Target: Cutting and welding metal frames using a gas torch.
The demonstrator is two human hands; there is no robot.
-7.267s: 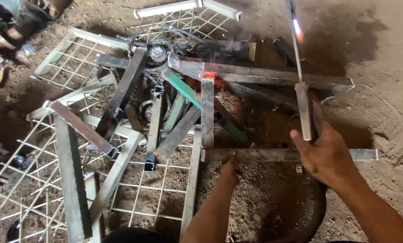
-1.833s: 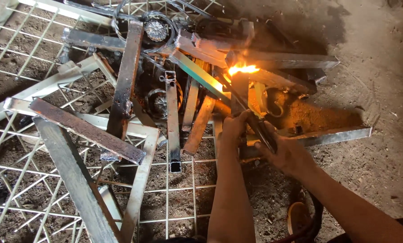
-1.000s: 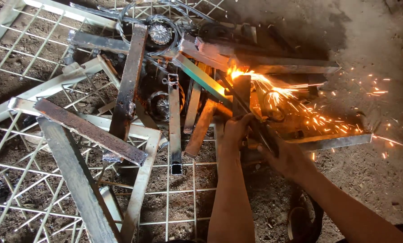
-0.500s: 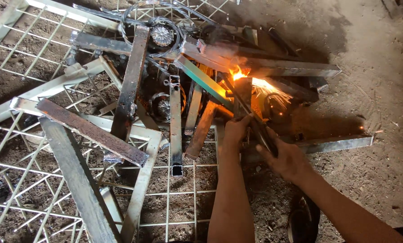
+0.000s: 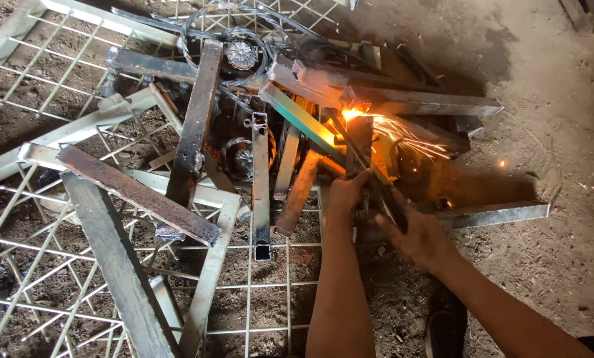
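Note:
My left hand grips the lower part of a short upright square steel tube in a pile of metal bars. My right hand is closed on a dark welding electrode holder, whose rod runs up and left to the tube's top. A bright orange arc with sparks burns there, where the tube meets a long grey bar. A horizontal steel tube lies on the ground just right of my hands.
Rusty and grey square tubes cross each other at the centre, with ornamental iron scrollwork among them. Framed wire-mesh panels cover the left and bottom. Bare dirt ground lies to the right. A dark sandal sits by my right forearm.
The arc was struck about two seconds ago and keeps burning at the tube's top. The wide spray of sparks to the right has shrunk. Both hands stay in place.

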